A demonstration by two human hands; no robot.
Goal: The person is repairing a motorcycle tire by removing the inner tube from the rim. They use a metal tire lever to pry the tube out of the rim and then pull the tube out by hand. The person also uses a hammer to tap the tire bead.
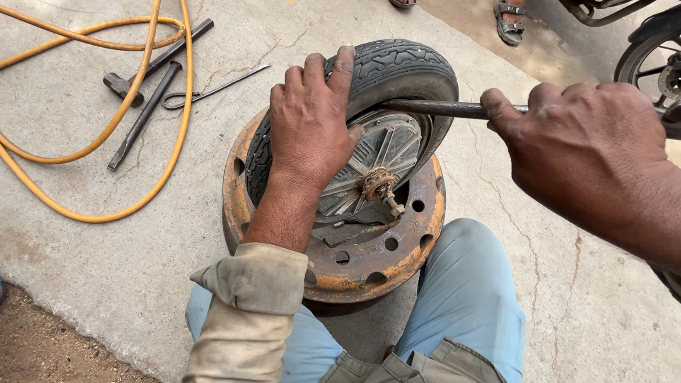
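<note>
Currently, your left hand (309,124) is pressing the tyre (395,69); your right hand (582,147) is gripping the tyre lever (441,108), pointing left under its bead.

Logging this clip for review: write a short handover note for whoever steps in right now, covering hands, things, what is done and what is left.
Left hand: pressed flat on the tyre, holding it down.
Right hand: grips a tyre lever, tip pushed between tyre and wheel.
The wheel lies flat on a rusty orange rim, between the knees.
Spare tools and yellow hose lie on the concrete, upper left.
Done: lever inserted at the upper right edge.
Left: tyre sits on the wheel all round; it is not yet off.
</note>
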